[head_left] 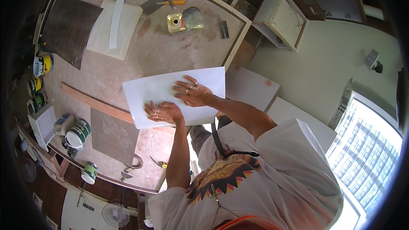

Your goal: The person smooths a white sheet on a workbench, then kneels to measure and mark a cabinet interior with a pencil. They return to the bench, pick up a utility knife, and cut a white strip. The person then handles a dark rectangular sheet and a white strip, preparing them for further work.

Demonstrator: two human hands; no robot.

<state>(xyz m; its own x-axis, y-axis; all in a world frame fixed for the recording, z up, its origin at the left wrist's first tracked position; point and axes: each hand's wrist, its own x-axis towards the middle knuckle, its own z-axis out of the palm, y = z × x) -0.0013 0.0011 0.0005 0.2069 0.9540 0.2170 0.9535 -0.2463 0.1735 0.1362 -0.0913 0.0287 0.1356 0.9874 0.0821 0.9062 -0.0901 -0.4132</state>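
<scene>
Both bare hands rest palm-down on a smooth white panel (164,90), open and gripping nothing; take the panel as the clock's centre, with 12 at the top of the view. The left hand (165,113) is toward 7, its ringed fingers loosely parted and slightly bent; the right hand (197,95) is toward 2, ringed too, its fingers spread wider. The panel lies over the near part of a dusty, pinkish workbench (157,57). A reddish-brown wooden strip (94,100) runs out from it at 9, and a flat grey-brown sheet (111,135) lies at 8. Near the bench edge, between 6 and 7, sits a small yellow-and-black item (163,165). At 12, farther up, stands a gold-coloured tin (174,29) with a grey lump against it, and at 1 a small dark block (223,30). At 11 a narrow white strip (115,21) lies on a pale sheet (130,23), with a dark brown sheet (70,30) at 10. A green-and-white tub (78,133) stands past 8. Farther off, a pale wooden cabinet (287,25) hangs at 2, and a bright window (366,153) fills the wall toward 4.
</scene>
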